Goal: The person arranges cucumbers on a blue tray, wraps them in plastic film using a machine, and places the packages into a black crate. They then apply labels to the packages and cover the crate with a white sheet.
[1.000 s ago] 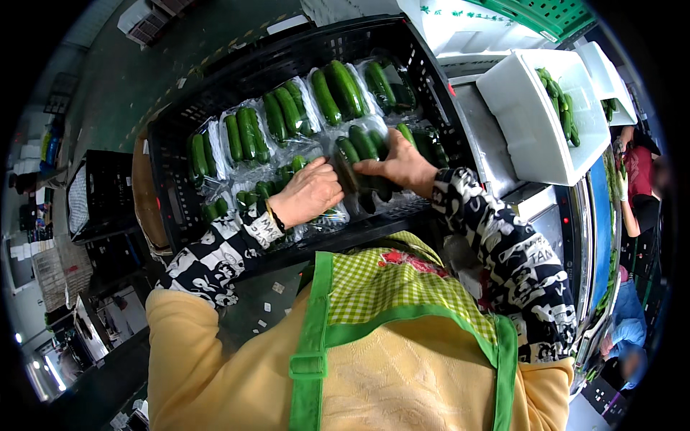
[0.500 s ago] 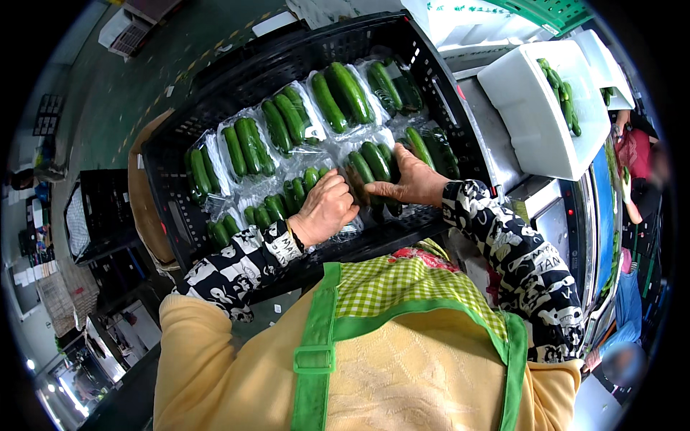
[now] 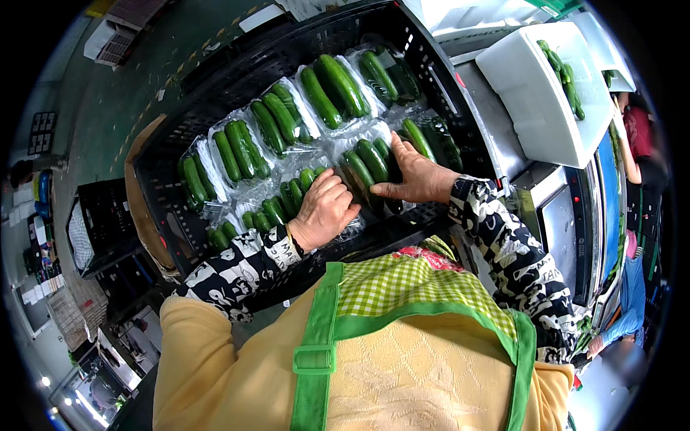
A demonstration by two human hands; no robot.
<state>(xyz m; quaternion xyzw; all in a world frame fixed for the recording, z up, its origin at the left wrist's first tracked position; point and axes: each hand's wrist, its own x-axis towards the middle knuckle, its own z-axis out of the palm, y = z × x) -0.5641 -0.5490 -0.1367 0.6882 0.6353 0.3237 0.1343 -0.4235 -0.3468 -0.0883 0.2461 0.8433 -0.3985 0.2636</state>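
Observation:
Several film-wrapped packs of green cucumbers lie in two rows inside a black plastic crate (image 3: 215,86). One cucumber pack (image 3: 369,162) in the near row sits between my hands. Its right side is held by my right hand (image 3: 418,176), thumb on the near part and fingers stretched along the far part. My left hand (image 3: 327,213) has its fingers curled together at the pack's left edge, and their tips are partly hidden. Beside that hand are more wrapped cucumbers (image 3: 273,210). To the right of my right hand lies another pack (image 3: 418,140).
A white foam box (image 3: 535,93) with loose cucumbers (image 3: 566,80) stands on the right, by a metal surface (image 3: 483,108) and a machine with a blue belt (image 3: 607,208). Another person's arm (image 3: 627,144) shows at the far right. Black crates (image 3: 108,215) stand left.
The view has shifted slightly, so the crate sits a little further left and higher. Both hands stay at the same pack, with little movement. The other person's arm has shifted.

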